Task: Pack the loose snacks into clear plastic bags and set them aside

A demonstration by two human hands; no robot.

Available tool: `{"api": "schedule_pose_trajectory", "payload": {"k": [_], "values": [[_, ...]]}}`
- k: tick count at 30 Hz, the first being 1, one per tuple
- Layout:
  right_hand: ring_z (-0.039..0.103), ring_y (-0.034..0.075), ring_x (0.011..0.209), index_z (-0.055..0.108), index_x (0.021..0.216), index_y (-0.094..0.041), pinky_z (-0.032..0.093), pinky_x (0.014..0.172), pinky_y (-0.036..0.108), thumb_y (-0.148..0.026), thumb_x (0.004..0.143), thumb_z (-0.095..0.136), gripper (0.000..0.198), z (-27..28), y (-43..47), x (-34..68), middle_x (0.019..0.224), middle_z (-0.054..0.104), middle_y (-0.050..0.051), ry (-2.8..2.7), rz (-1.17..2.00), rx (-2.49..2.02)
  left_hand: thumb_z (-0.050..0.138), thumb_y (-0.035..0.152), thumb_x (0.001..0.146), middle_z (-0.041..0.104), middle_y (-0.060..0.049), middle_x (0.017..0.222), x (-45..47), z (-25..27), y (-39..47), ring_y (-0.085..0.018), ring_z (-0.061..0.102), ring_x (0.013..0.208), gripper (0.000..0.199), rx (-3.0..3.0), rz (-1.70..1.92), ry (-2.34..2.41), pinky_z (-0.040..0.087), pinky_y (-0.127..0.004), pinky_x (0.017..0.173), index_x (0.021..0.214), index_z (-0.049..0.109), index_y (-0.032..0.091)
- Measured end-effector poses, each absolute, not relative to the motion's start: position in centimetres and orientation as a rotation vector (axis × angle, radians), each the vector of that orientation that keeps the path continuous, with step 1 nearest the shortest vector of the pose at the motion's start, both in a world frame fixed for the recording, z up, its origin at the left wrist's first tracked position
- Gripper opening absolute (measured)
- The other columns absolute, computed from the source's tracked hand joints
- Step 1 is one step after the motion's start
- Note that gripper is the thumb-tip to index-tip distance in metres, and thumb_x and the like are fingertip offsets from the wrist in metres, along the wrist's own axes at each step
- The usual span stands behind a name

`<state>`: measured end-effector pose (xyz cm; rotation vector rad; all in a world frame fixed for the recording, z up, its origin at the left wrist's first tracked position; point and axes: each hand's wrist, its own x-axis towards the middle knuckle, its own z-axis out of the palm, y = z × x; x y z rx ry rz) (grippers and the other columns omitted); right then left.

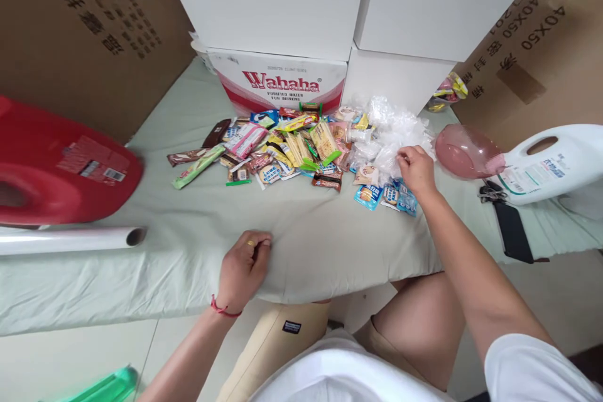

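My right hand [416, 169] is pinched on a clear plastic bag [389, 157] at the right end of a heap of snacks. More crumpled clear bags [394, 118] lie just behind it. Below that hand are several blue snack packets [368, 196]. My left hand [245, 267] rests on the green cloth near the front edge, fingers curled in with nothing visible in them. Ahead of it spreads the pile of small wrapped snacks [282, 151], with pale cracker packs [323, 142] on top.
A Wahaha carton [282, 83] and white boxes [268, 0] stand behind the pile. On the left are a red jug [70, 163] and a plastic roll [70, 241]. On the right are a pink bottle [464, 149], a white jug [560, 160] and a black phone [513, 231].
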<state>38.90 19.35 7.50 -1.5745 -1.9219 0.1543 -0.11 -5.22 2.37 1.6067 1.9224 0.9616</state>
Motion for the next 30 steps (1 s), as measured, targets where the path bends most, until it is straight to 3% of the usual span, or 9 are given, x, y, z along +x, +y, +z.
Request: {"api": "schedule_pose_trajectory", "payload": {"k": [3, 7, 9, 12, 14, 18, 24, 26, 30], "values": [[0.061, 0.019, 0.076, 0.070, 0.101, -0.021, 0.053, 0.075, 0.035, -0.041, 0.089, 0.063, 0.024, 7.9, 17.3, 38.6, 0.094, 0.067, 0.006, -1.565, 0.341, -1.412, 0.057, 0.035, 0.093, 0.072, -0.006, 0.093, 0.2, 2.7, -5.5, -0.020, 0.066, 0.082, 0.021, 1.492, 1.083, 1.812, 0.052, -0.029, 0.075, 0.091, 0.073, 0.022], [0.061, 0.018, 0.072, 0.065, 0.100, -0.026, 0.050, 0.066, 0.032, -0.054, 0.081, 0.075, 0.036, 6.2, 12.1, 36.0, 0.087, 0.067, 0.001, -1.240, 0.880, -1.154, 0.064, 0.042, 0.093, 0.064, -0.003, 0.083, 2.7, 3.8, -3.5, -0.015, 0.060, 0.068, 0.022, 1.226, 1.122, 1.401, 0.048, -0.026, 0.060, 0.095, 0.071, 0.021], [0.062, 0.018, 0.071, 0.065, 0.096, -0.026, 0.050, 0.063, 0.031, -0.056, 0.077, 0.079, 0.038, 4.6, 9.6, 33.7, 0.084, 0.067, 0.001, -1.212, 1.103, -1.135, 0.067, 0.049, 0.091, 0.065, -0.004, 0.091, 4.8, 4.3, -1.1, -0.015, 0.063, 0.070, 0.032, 1.065, 1.086, 1.195, 0.047, -0.024, 0.052, 0.105, 0.068, 0.021], [0.054, 0.015, 0.060, 0.067, 0.092, -0.025, 0.045, 0.055, 0.028, -0.054, 0.078, 0.080, 0.035, 2.8, 7.3, 30.6, 0.077, 0.065, -0.001, -1.220, 1.310, -1.165, 0.085, 0.049, 0.077, 0.065, -0.009, 0.124, 8.0, 4.3, 3.0, -0.012, 0.064, 0.069, 0.063, 0.961, 1.056, 1.012, 0.041, -0.021, 0.046, 0.129, 0.060, 0.024], [0.053, 0.013, 0.058, 0.069, 0.091, -0.024, 0.044, 0.055, 0.027, -0.051, 0.080, 0.079, 0.031, 2.3, 6.8, 29.5, 0.076, 0.065, -0.001, -1.307, 1.348, -1.165, 0.090, 0.049, 0.071, 0.069, -0.007, 0.110, 9.6, 3.6, 5.2, -0.009, 0.057, 0.061, 0.067, 0.936, 1.028, 0.928, 0.036, -0.021, 0.045, 0.125, 0.062, 0.021], [0.050, 0.013, 0.057, 0.070, 0.090, -0.023, 0.042, 0.055, 0.026, -0.048, 0.086, 0.074, 0.025, 2.3, 6.7, 30.0, 0.071, 0.063, -0.002, -1.424, 1.248, -1.265, 0.093, 0.056, 0.065, 0.061, 0.004, 0.069, 10.3, 1.8, 7.3, -0.005, 0.046, 0.052, 0.055, 0.892, 1.129, 0.966, 0.033, -0.020, 0.048, 0.091, 0.066, 0.016], [0.045, 0.011, 0.050, 0.066, 0.098, -0.023, 0.035, 0.046, 0.024, -0.046, 0.091, 0.069, 0.024, 4.0, 8.2, 34.3, 0.069, 0.055, -0.005, -1.175, 0.784, -1.380, 0.092, 0.061, 0.065, 0.055, 0.009, 0.060, 8.8, 1.5, 7.5, -0.003, 0.035, 0.037, 0.058, 0.773, 1.124, 0.998, 0.022, -0.020, 0.036, 0.087, 0.058, 0.019], [0.050, 0.011, 0.053, 0.068, 0.103, -0.022, 0.040, 0.049, 0.025, -0.045, 0.092, 0.068, 0.026, 5.0, 9.6, 36.1, 0.077, 0.061, -0.001, -1.204, 0.566, -1.434, 0.092, 0.060, 0.064, 0.055, 0.009, 0.061, 9.0, 1.7, 7.4, -0.003, 0.036, 0.036, 0.058, 0.802, 1.099, 1.012, 0.024, -0.020, 0.034, 0.086, 0.058, 0.019], [0.061, 0.015, 0.071, 0.070, 0.118, -0.021, 0.054, 0.065, 0.033, -0.044, 0.088, 0.071, 0.038, 6.0, 10.6, 37.2, 0.120, 0.067, 0.012, -1.409, 0.369, -1.559, 0.094, 0.053, 0.065, 0.058, 0.007, 0.064, 9.8, 1.6, 7.0, -0.004, 0.041, 0.040, 0.054, 0.892, 1.112, 1.073, 0.030, -0.019, 0.037, 0.087, 0.059, 0.018]]}}
